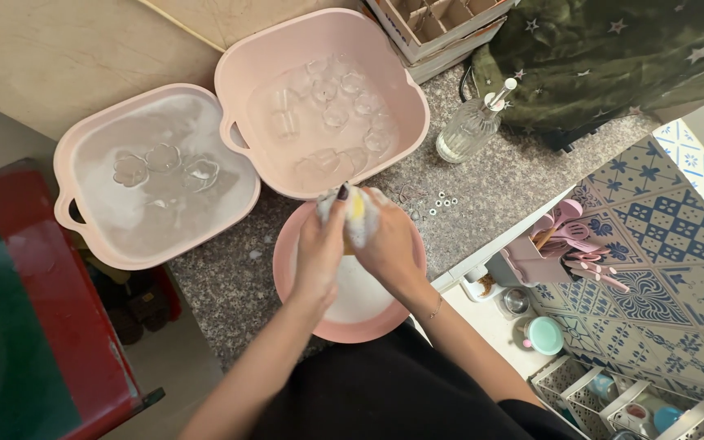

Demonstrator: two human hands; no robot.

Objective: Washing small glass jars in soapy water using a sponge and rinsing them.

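Head view: two hands work a soapy sponge over a small clear glass above a round pink basin.

Left hand (319, 244) and right hand (386, 244) meet over the round pink basin (307, 305), fingers curled tight, pinching a foamy yellow sponge (355, 213) round a small glass (329, 205) that is mostly hidden. Wet and sudsy, it likely feels light, slick and breakable; gripping round its body seems safest. More glasses sit in two square pink tubs (238, 81) just beyond.

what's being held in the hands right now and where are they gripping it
Both hands meet over the round pink bowl. The right hand grips a sudsy yellow sponge around its middle; what the left hand pinches cannot be told.
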